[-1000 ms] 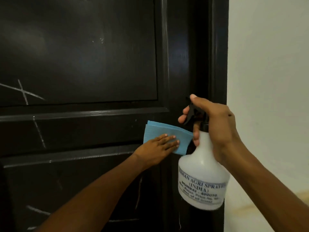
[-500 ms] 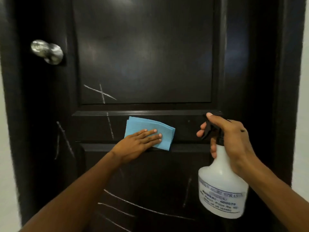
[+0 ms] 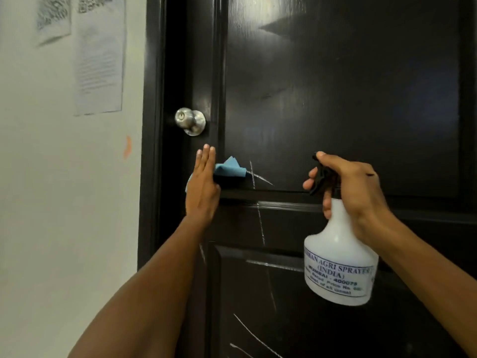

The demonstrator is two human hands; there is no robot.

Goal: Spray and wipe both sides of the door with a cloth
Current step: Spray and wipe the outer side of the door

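Wiping below the knob — sprayer held ready

Left hand [image 3: 202,188], fingers straight, presses the blue cloth [image 3: 230,169] flat on the black door [image 3: 335,94]; right hand [image 3: 353,192] grips the spray bottle [image 3: 339,264], forefinger seemingly on its trigger.

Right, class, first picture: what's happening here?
A person is cleaning a dark door. The left hand, fingers straight, presses a blue cloth against the door just below the knob. The right hand grips a white spray bottle by the neck, fingers at the trigger, held up in front of the door. White marks show on the panels.
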